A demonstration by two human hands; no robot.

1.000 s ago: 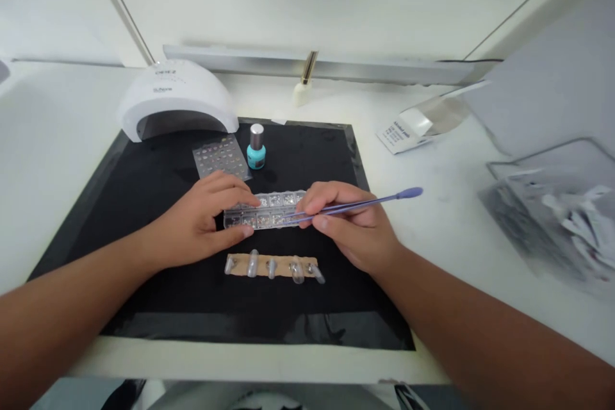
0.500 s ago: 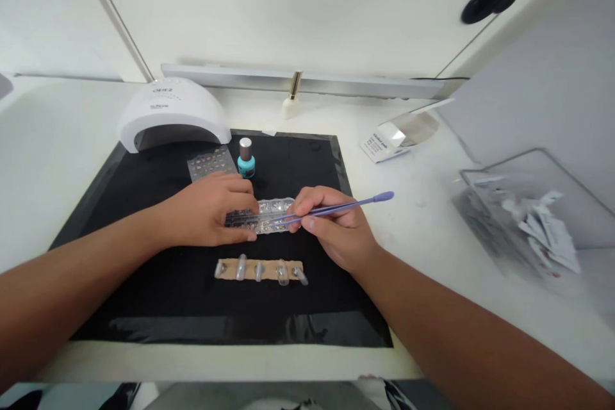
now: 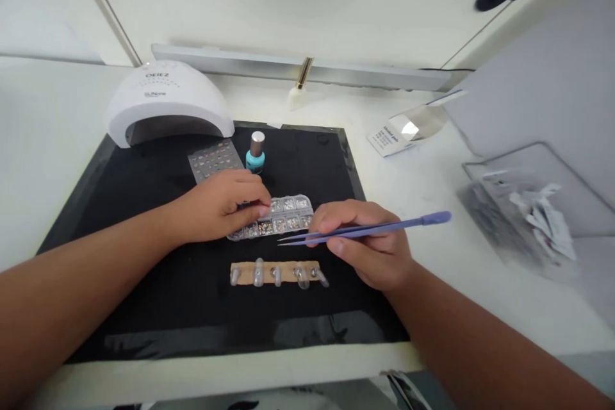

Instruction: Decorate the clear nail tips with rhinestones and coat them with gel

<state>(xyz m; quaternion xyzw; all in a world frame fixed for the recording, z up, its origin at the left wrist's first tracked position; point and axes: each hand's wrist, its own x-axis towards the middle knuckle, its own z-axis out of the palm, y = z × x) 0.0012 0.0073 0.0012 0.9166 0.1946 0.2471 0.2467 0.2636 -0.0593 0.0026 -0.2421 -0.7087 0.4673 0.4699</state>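
My right hand [image 3: 360,237] grips purple tweezers [image 3: 384,227], their thin tips pointing left and slightly apart. Whether the tips hold anything is too small to tell. My left hand [image 3: 225,205] rests on a clear compartment case of small rhinestones [image 3: 281,224], thumb and fingers closed together at its upper edge. Just in front of the case lies a tan strip [image 3: 288,272] bearing several clear nail tips [image 3: 259,273], set crosswise at different angles. The tweezer tips hover between case and strip.
Behind my left hand lie a nail sticker sheet [image 3: 215,159] and a turquoise polish bottle [image 3: 255,154]. A white nail lamp [image 3: 170,102] stands at the back left. Further back is a gold-capped bottle [image 3: 300,86]. To the right are an alcohol pad box [image 3: 394,133] and a bin of wrappers [image 3: 528,218].
The tweezers have drawn back from the case toward me and to the right. My left fingers have closed together, uncovering more of the case. The whole view has shifted a little.
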